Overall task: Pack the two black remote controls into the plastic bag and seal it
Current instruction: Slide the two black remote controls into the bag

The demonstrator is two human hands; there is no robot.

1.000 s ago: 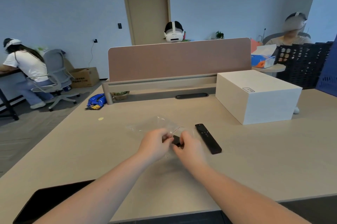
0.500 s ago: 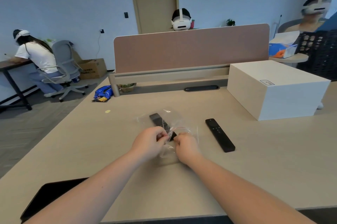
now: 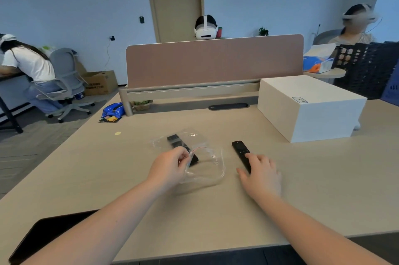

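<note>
Inspection from left to right: we find the left hand [image 3: 170, 167] pinching the open mouth of the plastic bag [image 3: 203, 163] on the table [image 3: 323, 178]. We note one black remote [image 3: 176, 142] lying partly inside it, far end leftward. Just right of the bag, the right hand [image 3: 262, 175] rests, fingers spread, on the near end of the second remote [image 3: 240, 150], flat on the tabletop.

first remote [image 3: 182, 148] in plastic bag [image 3: 207, 169] on table [image 3: 108, 178] | second remote [image 3: 241, 154] right of bag, under right hand [image 3: 261, 176] | left hand [image 3: 170, 167] on bag's left edge | box [image 3: 311, 109] behind, right
</note>
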